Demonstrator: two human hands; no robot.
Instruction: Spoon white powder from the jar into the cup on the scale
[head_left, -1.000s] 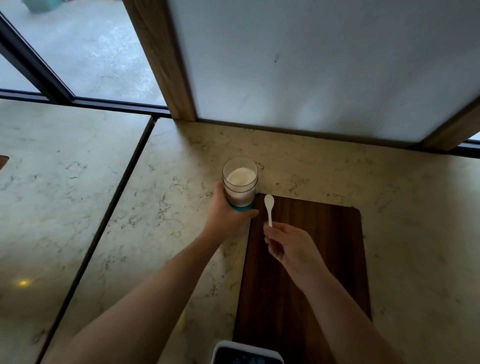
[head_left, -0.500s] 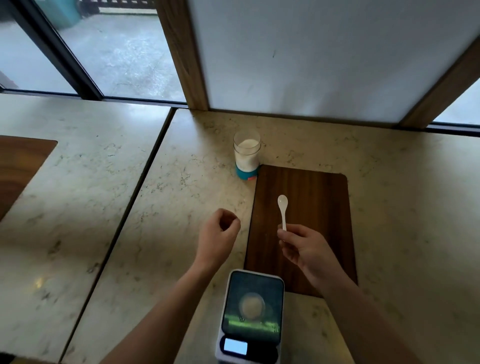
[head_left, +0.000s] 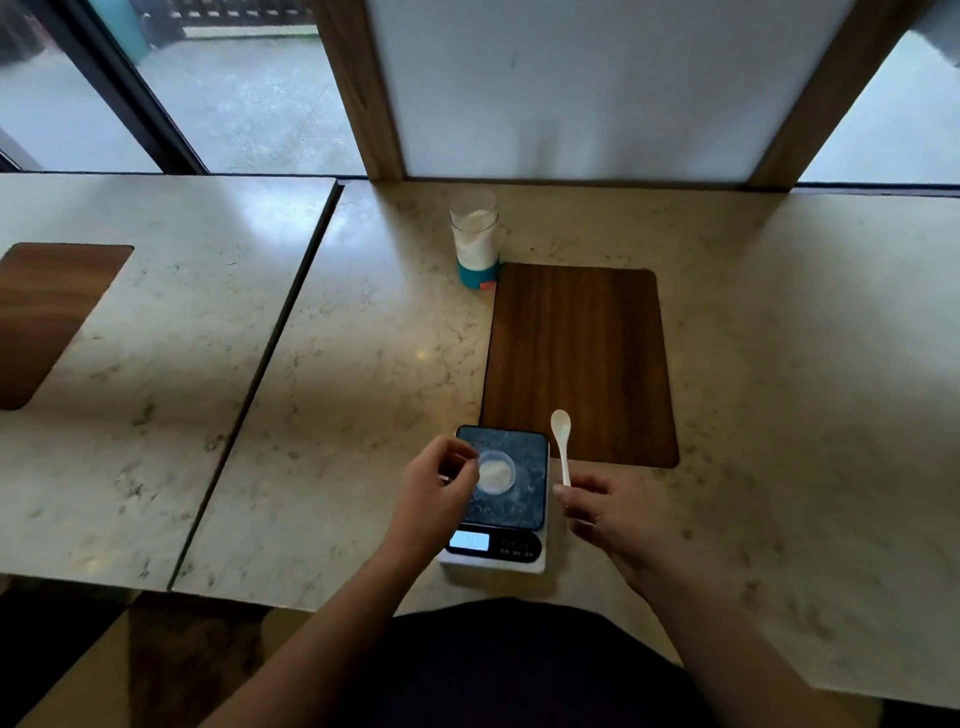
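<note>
A clear jar (head_left: 474, 236) of white powder with a teal base stands at the back of the marble counter, open at the top. A small clear cup (head_left: 496, 471) holding white powder sits on the dark platform of a white digital scale (head_left: 511, 499) near me. My left hand (head_left: 434, 486) is curled at the cup's left side, fingertips at its rim. My right hand (head_left: 605, 514) holds a white plastic spoon (head_left: 562, 441) by the handle, bowl pointing away, just right of the scale. The spoon's bowl looks empty.
A dark wooden inlay (head_left: 582, 364) lies in the counter between jar and scale. A second wooden inlay (head_left: 47, 317) is on the neighbouring tabletop to the left, past a dark seam (head_left: 260, 384). Windows and a white wall panel stand behind the counter.
My left hand let go of the jar and pulled back to the cup on the scale. My right hand drew the spoon back beside the scale. The view tilted down.
</note>
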